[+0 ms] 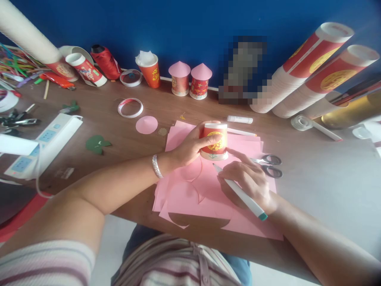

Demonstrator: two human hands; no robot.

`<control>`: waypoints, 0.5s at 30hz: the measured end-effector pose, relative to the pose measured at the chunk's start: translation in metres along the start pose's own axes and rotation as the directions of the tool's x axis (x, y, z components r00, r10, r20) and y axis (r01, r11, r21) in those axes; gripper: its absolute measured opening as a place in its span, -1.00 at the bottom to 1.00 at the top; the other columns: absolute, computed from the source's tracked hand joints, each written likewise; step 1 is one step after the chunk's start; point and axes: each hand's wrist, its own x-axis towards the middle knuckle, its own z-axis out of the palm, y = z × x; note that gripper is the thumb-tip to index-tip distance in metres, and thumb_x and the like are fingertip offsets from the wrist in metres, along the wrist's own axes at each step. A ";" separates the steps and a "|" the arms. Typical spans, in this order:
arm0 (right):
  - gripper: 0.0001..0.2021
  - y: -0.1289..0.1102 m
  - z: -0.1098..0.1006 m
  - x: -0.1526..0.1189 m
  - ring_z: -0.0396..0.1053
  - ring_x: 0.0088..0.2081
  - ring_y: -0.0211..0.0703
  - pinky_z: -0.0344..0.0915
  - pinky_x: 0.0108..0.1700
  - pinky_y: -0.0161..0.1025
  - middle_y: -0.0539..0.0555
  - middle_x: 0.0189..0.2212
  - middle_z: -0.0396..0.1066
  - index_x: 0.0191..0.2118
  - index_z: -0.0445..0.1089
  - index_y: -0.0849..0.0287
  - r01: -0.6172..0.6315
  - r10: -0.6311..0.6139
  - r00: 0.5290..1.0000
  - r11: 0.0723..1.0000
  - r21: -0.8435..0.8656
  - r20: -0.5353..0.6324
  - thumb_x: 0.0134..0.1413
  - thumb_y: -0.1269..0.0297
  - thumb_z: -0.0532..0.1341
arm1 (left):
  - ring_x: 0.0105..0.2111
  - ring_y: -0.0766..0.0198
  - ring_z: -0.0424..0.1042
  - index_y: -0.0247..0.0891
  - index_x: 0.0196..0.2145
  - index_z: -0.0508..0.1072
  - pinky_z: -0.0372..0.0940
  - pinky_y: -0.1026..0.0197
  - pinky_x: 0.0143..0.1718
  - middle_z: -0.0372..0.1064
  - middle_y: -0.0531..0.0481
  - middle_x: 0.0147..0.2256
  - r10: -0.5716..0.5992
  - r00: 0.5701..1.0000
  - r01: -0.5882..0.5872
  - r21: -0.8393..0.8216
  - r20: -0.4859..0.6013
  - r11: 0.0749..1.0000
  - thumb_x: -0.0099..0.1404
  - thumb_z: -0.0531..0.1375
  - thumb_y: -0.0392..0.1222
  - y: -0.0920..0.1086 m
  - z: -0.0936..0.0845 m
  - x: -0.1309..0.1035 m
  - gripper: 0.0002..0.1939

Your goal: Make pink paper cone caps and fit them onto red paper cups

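1. A brown wooden desk [125, 131] stands against a deep blue wall, crowded with craft supplies.
2. Near the desk's front edge lies a stack of pink paper sheets [247, 222], with round pieces already cut out of it. An upside-down red paper cup [213, 141] stands on the stack.
3. The left hand [190, 147] is wrapped around the cup's side, fingers curled, pressing it down on the paper.
4. The right hand [247, 184] pinches a white pen with a green cap end [239, 191], its tip just beside the cup's rim, index finger stretched toward the cup's base.
5. The step looks like tracing the cup's rim onto the paper. The next move would call for a steady cup while the pen runs round it.
6. Just right of the cup lie scissors [269, 165]. Behind it is a glue stick [239, 119], to its left a cut pink paper circle [146, 124].
7. Further behind the cup stand two cups topped with pink paper cones [190, 79], and far to its right lie sleeves of stacked cups [300, 67].
8. The cup bears a gold emblem; no writing is legible. Left of the cup lies a white power strip [44, 143].
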 end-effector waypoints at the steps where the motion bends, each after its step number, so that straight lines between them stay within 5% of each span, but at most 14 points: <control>1: -0.74 0.000 0.000 0.000 0.36 -0.51 -0.29 0.56 0.13 0.18 -0.07 -0.46 0.41 -0.17 0.34 0.16 0.000 0.000 1.000 1.000 -0.006 -0.002 0.12 0.67 0.21 | -0.17 0.20 0.47 -0.20 0.03 0.39 0.41 0.13 -0.12 0.42 -0.06 -0.12 -0.005 1.000 0.005 -0.014 0.001 1.000 0.23 0.41 -0.07 0.000 0.000 0.000 -0.52; 15: -0.75 0.000 0.002 0.000 0.37 -0.53 -0.27 0.56 0.13 0.16 -0.09 -0.47 0.40 -0.22 0.37 0.13 0.024 -0.025 0.999 0.999 0.024 0.023 0.09 0.65 0.22 | -0.29 0.29 0.42 -0.19 0.06 0.34 0.38 0.20 -0.25 0.37 0.01 -0.22 -0.064 0.997 0.066 0.058 -0.033 0.996 0.09 0.50 -0.03 0.005 0.009 -0.004 -0.34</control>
